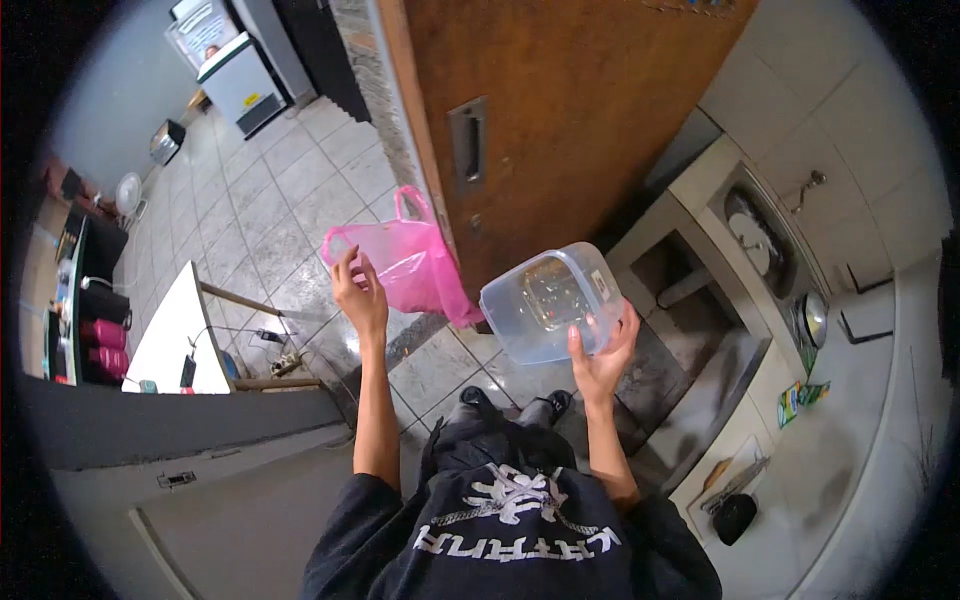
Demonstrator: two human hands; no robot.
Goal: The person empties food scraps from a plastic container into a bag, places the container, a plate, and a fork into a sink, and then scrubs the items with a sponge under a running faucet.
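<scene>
Head view looks down on a clear plastic tub [548, 300] held out in front of the body, above the tiled floor [270, 210] and just short of the brown door [570, 110]. The right hand [603, 352] cups it from below and from the near side, with the thumb pressed up against the near wall and the fingers wrapped round the right-hand corner. The tub looks light and fairly stiff, though thin walls like these probably flex if squeezed in the middle. The smooth plastic could slip, so the corners and the rim seem the safest places to hold. Something dark sits inside, too blurred to name. The tub is tilted, its wide face turned up toward the camera and a little toward the left. Whether that face is open or lidded cannot be told. Its long axis runs across the picture, rising slightly to the right. The left hand [358, 292] is raised at the left edge of a pink bag [405, 262], which is soft, thin and limp, with one handle loop standing up. The fingers are curled there, but whether they actually pinch the bag cannot be told. A sink [765, 240] is set in the counter [860, 440] well off to the right
</scene>
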